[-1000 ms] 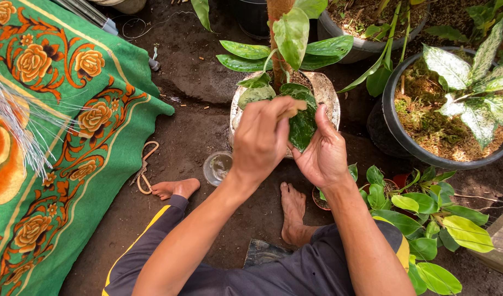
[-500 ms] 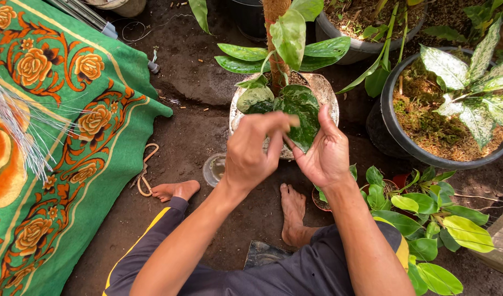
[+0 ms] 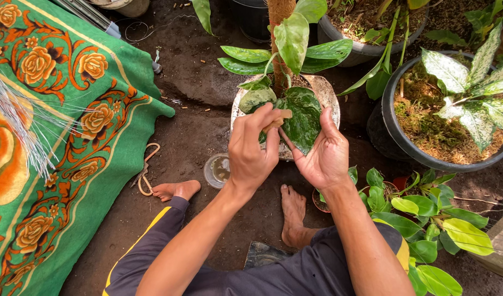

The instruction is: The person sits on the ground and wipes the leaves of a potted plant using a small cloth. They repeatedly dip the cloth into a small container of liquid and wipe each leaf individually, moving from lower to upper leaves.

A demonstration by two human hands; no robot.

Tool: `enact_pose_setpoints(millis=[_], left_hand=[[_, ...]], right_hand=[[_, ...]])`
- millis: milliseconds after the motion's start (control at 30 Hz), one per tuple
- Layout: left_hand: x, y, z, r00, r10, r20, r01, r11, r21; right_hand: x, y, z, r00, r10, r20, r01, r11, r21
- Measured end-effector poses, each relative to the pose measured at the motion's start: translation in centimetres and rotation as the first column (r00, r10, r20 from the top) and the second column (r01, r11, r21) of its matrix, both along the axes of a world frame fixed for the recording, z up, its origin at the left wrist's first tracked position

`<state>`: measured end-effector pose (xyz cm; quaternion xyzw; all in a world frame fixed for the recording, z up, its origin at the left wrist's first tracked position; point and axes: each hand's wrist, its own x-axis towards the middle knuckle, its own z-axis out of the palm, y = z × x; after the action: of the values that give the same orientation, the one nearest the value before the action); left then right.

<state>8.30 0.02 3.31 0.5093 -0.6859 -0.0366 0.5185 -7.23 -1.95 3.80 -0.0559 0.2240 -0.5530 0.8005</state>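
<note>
Right hand (image 3: 323, 155) cradles a variegated leaf (image 3: 302, 118) — left hand (image 3: 255, 148) pinches its stem.

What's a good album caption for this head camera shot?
Right hand cradles a dark green leaf while left hand wipes it with a small pad.

Both arms bare from hand to upper arm, no sleeves, watch or rings in view on left hand (image 3: 252, 151) or right hand (image 3: 322, 156). Dark grey-navy trousers (image 3: 273, 277) with a yellow side stripe (image 3: 132, 255) at each leg. Feet (image 3: 291, 214) bare, no shoes.
</note>
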Motion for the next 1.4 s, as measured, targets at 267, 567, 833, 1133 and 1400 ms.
enact_pose_setpoints(millis=[267,567,833,1133,1400], left_hand=[[-1.8,0.5,0.2,0.979,-0.164,-0.120,0.165,0.986,-0.001],[-4.1,-1.8,1.7,0.989,-0.123,-0.080,0.128,0.990,0.062],[-2.8,-3.2,1.0,0.988,0.011,-0.157,-0.006,1.000,0.030],[-3.6,0.1,2.0,0.976,-0.219,-0.002,0.218,0.970,0.111],[0.4,0.1,3.0,0.915,-0.401,-0.040,0.402,0.902,0.160]], right_hand=[[-0.4,-0.1,-1.8,0.985,0.104,0.135,-0.075,0.976,-0.203],[-0.1,-0.3,-1.7,0.994,0.008,0.112,0.015,0.978,-0.206],[0.5,-0.1,0.8,0.988,0.059,-0.142,-0.060,0.998,-0.002],[-1.2,0.0,-1.9,0.999,0.006,0.052,0.006,0.974,-0.225],[-0.4,-0.1,0.5,0.991,0.078,0.105,-0.057,0.980,-0.191]])
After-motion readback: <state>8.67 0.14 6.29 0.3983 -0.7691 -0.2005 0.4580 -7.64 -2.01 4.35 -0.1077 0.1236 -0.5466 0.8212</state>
